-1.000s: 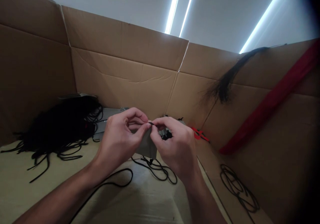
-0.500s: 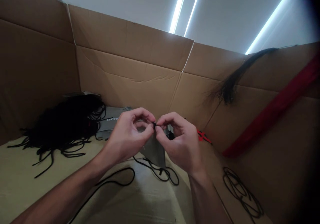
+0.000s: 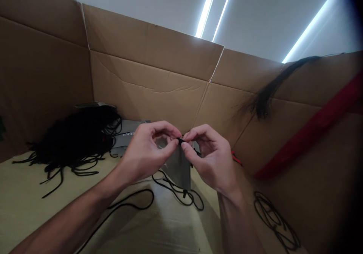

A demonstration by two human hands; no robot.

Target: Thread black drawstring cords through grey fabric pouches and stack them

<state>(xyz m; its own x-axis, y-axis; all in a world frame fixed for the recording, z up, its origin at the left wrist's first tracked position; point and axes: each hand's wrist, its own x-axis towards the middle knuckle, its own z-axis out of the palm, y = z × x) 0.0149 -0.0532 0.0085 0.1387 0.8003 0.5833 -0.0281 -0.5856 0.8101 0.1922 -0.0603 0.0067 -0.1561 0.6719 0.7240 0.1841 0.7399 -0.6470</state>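
Note:
My left hand (image 3: pixel 144 154) and my right hand (image 3: pixel 211 157) meet in front of me, each pinching with thumb and forefinger. Between the fingertips sits the end of a thin black cord (image 3: pixel 179 140). A small grey fabric pouch (image 3: pixel 180 167) hangs below the pinch, held by both hands. More of the black cord (image 3: pixel 181 195) lies looped on the tan surface under the pouch and trails toward my left arm.
Tall cardboard walls (image 3: pixel 150 68) surround the tan work surface (image 3: pixel 25 208). A heap of black cords (image 3: pixel 76 138) lies at the left, next to flat grey pouches (image 3: pixel 127 135). Another coil of black cord (image 3: pixel 276 218) rests at the right. A red strap (image 3: pixel 309 129) and a black tassel (image 3: pixel 262 102) hang on the right wall.
Both hands have shifted slightly to the right and up in view with the pouch. The pinch on the cord end stays the same.

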